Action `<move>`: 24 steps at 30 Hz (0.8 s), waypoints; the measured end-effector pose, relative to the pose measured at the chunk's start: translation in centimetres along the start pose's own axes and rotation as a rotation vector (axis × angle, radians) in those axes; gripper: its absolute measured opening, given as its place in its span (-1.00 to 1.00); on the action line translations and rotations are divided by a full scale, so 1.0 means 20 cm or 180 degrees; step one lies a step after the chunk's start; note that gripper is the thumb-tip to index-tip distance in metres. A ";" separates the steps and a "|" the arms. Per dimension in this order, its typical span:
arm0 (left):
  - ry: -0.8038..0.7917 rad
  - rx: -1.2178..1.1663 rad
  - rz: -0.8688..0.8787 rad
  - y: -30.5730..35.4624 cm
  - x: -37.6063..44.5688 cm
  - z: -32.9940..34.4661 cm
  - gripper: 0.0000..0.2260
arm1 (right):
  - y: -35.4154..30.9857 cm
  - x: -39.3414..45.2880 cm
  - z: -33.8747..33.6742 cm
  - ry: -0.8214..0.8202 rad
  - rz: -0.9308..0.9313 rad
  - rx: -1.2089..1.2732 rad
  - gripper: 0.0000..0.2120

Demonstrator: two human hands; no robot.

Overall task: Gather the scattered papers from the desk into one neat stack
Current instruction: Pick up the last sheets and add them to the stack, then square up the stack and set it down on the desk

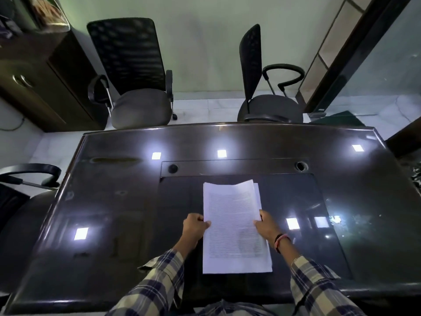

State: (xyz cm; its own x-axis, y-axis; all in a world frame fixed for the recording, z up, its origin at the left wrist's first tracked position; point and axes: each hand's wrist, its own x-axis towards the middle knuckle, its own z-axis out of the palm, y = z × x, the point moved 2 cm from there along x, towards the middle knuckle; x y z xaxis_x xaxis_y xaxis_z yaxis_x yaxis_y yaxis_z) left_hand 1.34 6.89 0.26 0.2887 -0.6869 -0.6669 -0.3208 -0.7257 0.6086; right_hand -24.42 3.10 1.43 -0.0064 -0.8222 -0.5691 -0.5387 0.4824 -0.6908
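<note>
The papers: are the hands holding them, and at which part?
Yes. The left hand and right hand grip the paper stack by its two long side edges.

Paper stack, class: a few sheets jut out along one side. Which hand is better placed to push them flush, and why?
The right hand. The offset sheets stick out along the right edge of the paper stack, beside its fingers, while the left hand grips the even left edge.

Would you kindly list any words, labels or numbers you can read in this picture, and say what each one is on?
None can be read.
Top sheet of the paper stack, held at its sides by the left hand and right hand: a block of printed lines, too small and blurred to read.
Desk and chairs: no visible lettering.
</note>
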 end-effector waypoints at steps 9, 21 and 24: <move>0.0292 0.0021 -0.0259 0.02 -0.02 0.17 -0.78 | 0.12 0.08 -0.09 0.0039 0.0157 -0.0554 -0.96; 0.0457 0.0286 -0.0235 0.02 0.08 0.21 -0.89 | 0.18 0.22 -0.06 0.0407 0.0346 -0.0781 -0.85; 0.0485 0.0496 -0.0070 0.01 0.08 0.23 -0.84 | 0.23 0.25 -0.04 0.0344 0.0603 -0.0769 -0.75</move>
State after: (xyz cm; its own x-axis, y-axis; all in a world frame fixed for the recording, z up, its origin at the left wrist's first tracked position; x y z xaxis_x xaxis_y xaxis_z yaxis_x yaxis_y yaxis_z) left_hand -2.49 5.76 -2.62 0.4264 -0.6774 -0.5994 -0.4450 -0.7340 0.5130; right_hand -27.58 0.89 -4.27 -0.2082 -0.7582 -0.6179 -0.7037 0.5549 -0.4438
